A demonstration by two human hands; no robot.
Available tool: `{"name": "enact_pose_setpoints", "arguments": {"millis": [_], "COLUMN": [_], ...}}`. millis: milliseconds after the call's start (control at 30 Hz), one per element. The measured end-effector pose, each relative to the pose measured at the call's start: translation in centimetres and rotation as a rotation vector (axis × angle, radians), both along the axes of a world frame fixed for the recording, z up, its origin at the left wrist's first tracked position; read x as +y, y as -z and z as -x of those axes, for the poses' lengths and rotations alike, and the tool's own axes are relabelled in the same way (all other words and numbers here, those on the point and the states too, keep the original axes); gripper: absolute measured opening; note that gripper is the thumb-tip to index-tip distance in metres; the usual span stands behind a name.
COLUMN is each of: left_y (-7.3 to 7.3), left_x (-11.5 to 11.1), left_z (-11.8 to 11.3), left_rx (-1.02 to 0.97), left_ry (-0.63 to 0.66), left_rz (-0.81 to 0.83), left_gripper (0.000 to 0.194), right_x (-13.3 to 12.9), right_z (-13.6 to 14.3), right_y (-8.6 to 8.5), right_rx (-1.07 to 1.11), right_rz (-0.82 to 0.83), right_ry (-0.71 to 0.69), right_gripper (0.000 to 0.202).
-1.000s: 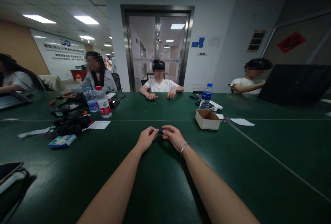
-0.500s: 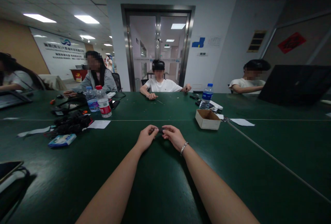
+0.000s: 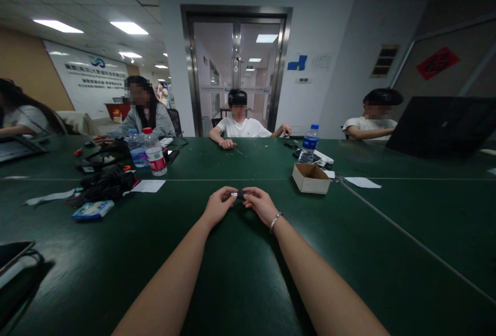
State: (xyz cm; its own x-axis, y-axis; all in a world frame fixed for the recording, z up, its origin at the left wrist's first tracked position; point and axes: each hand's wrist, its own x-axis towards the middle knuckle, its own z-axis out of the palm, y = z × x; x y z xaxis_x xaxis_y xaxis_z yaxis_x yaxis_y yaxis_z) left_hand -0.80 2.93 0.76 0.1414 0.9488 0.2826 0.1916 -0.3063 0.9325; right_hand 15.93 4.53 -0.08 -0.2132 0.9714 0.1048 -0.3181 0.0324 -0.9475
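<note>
Both my hands meet over the green table (image 3: 248, 274) and pinch a small dark piece with a shiny silver part (image 3: 239, 195); it is too small to tell its kind. My left hand (image 3: 217, 207) is closed at the silver end, thumb against fingertips. At the dark end, my right hand (image 3: 262, 205) is closed in a similar pinch, with a silver bracelet (image 3: 275, 221) on its wrist. The fingers hide parts of the piece. To the right of my hands stands an open cardboard box (image 3: 311, 185).
Two bottles (image 3: 155, 155) stand at left, behind black gear (image 3: 104, 186) and a blue-and-white packet (image 3: 93, 210). Another water bottle (image 3: 309, 143) stands behind the box. A paper sheet (image 3: 362, 182) lies at right. Several people sit around the table, one person (image 3: 244, 128) opposite.
A silver glint now shows on the piece at my left fingertips, where it looked dark before. My hands have barely moved. The person opposite has raised one hand slightly.
</note>
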Motion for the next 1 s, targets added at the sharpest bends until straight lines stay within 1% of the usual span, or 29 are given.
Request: {"name": "enact_pose_setpoints", "arguments": {"millis": [200, 367, 467, 533, 633, 700, 800, 1000], "left_y": [-0.1, 0.2, 0.1, -0.16, -0.47, -0.49, -0.31, 0.13], "left_x": [-0.05, 0.22, 0.12, -0.13, -0.47, -0.51, -0.37, -0.01], "left_z": [-0.11, -0.08, -0.1, -0.1, -0.1, -0.11, -0.13, -0.04], "left_rx": [-0.017, 0.034, 0.022, -0.021, -0.073, -0.078, -0.09, -0.1], "left_ry": [-0.056, -0.1, -0.106, -0.082, -0.003, 0.037, 0.046, 0.01], "left_rz": [0.092, 0.091, 0.113, 0.107, 0.034, 0.001, 0.013, 0.083], "left_gripper": [0.032, 0.038, 0.038, 0.035, 0.039, 0.033, 0.024, 0.029], "right_x": [0.02, 0.03, 0.03, 0.02, -0.02, -0.05, -0.08, -0.06], "right_z": [0.02, -0.07, -0.07, -0.04, -0.01, -0.01, -0.03, -0.08], "right_y": [0.03, 0.03, 0.0, -0.03, -0.07, -0.1, -0.15, -0.14], "right_rx": [-0.019, -0.028, -0.026, -0.015, 0.007, 0.019, 0.021, 0.009], "right_rz": [-0.016, -0.016, -0.01, -0.005, 0.0, 0.002, 0.005, 0.011], "right_ry": [0.0, -0.005, 0.001, 0.005, 0.0, -0.007, -0.01, -0.007], "right_gripper": [0.033, 0.032, 0.033, 0.033, 0.033, 0.033, 0.032, 0.031]}}
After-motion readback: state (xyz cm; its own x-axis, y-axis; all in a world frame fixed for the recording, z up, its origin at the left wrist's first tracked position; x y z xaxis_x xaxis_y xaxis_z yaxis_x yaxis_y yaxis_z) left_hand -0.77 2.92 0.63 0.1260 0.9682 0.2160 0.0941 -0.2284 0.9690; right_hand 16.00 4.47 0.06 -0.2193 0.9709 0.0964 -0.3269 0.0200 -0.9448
